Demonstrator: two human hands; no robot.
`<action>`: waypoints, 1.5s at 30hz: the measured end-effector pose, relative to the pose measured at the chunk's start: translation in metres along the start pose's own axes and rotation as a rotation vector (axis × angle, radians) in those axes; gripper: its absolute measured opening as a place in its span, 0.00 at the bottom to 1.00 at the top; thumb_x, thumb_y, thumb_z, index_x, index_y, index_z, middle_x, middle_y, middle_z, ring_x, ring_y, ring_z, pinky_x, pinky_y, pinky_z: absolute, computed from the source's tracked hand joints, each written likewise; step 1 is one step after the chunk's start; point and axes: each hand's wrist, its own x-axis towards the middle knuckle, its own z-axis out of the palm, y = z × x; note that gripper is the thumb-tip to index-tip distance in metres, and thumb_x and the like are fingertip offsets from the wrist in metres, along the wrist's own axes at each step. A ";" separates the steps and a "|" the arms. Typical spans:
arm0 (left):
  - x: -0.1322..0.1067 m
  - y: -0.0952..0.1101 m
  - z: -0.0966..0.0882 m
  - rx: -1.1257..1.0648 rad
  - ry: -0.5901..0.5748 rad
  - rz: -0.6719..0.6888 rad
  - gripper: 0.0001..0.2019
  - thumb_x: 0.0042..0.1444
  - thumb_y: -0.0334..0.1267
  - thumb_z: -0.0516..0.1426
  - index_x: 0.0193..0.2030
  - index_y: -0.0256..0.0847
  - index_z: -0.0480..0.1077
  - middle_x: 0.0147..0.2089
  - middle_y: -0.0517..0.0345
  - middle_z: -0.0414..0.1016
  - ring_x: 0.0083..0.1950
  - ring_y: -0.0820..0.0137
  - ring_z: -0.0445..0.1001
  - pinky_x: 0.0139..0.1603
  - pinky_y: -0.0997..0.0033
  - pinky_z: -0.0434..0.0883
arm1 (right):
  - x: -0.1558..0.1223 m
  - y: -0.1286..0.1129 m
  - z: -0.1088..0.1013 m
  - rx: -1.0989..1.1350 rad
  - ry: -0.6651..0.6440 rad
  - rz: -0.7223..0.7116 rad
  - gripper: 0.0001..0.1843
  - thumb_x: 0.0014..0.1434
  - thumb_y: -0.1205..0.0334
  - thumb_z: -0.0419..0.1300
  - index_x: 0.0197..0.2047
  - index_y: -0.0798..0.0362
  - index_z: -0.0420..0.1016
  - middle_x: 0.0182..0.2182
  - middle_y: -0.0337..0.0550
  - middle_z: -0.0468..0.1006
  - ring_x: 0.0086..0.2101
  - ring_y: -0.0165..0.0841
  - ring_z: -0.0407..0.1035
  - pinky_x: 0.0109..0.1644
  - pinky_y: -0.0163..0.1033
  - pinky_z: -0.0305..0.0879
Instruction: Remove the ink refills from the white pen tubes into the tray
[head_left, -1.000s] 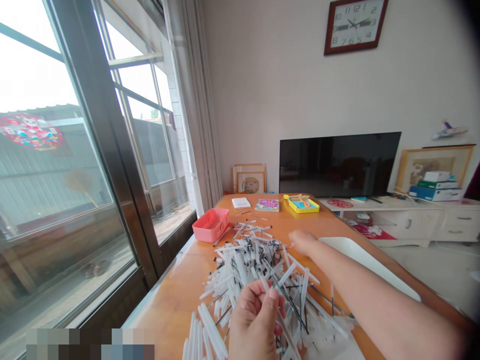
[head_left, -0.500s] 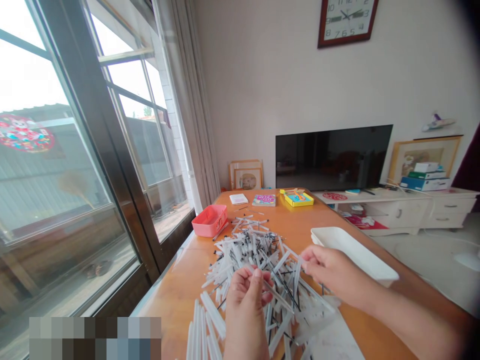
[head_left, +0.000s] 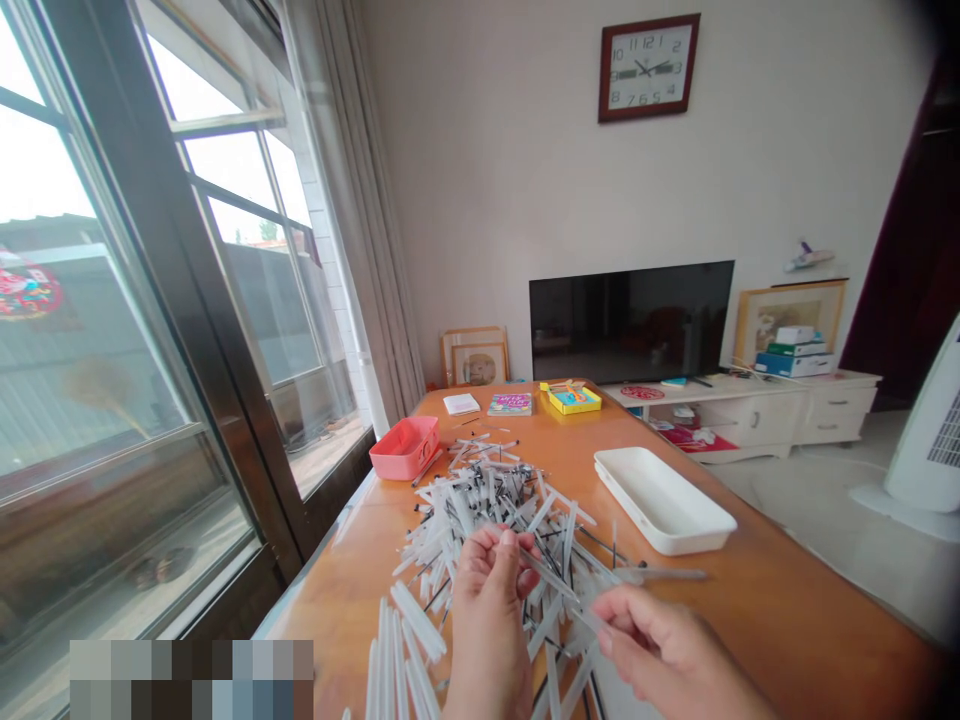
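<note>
My left hand (head_left: 491,610) is closed, thumb against fingers, around a slim translucent pen barrel (head_left: 553,578) that slants down to the right. Close to its lower end, my right hand (head_left: 649,645) has thumb and forefinger pinched on a pale translucent piece, mostly hidden by the fingers. Under and beyond both hands spreads a heap of translucent pen barrels and black pen parts (head_left: 480,500). Several pale barrels (head_left: 397,640) lie side by side left of my left hand. A blurred translucent pen-like piece (head_left: 667,574) shows just above my right hand.
On the wooden table (head_left: 780,610) stand a white tray (head_left: 660,500) at right and a pink basket (head_left: 405,450) at left. A white pad (head_left: 460,404), a colourful booklet (head_left: 510,404) and a yellow box (head_left: 571,400) lie at the far end. A glass door (head_left: 150,400) borders the left.
My right hand has moved down and toward my left hand, away from the heap's right side. The view has turned right, so the whole white tray shows. My left hand keeps its grip.
</note>
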 end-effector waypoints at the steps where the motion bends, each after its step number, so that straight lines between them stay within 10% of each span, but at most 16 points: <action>1: 0.000 -0.001 0.000 0.007 -0.008 0.000 0.16 0.55 0.47 0.66 0.39 0.40 0.67 0.38 0.55 0.76 0.38 0.72 0.73 0.38 0.75 0.68 | 0.000 0.001 0.000 0.000 0.004 -0.004 0.17 0.61 0.46 0.57 0.39 0.50 0.76 0.27 0.38 0.74 0.30 0.32 0.66 0.35 0.34 0.65; 45: -0.016 -0.023 0.019 -0.024 -0.024 -0.126 0.21 0.49 0.51 0.69 0.36 0.43 0.64 0.37 0.55 0.80 0.36 0.69 0.78 0.37 0.73 0.71 | -0.003 0.012 -0.008 -0.071 0.148 -0.116 0.18 0.66 0.46 0.53 0.38 0.51 0.75 0.27 0.38 0.72 0.28 0.31 0.64 0.33 0.33 0.63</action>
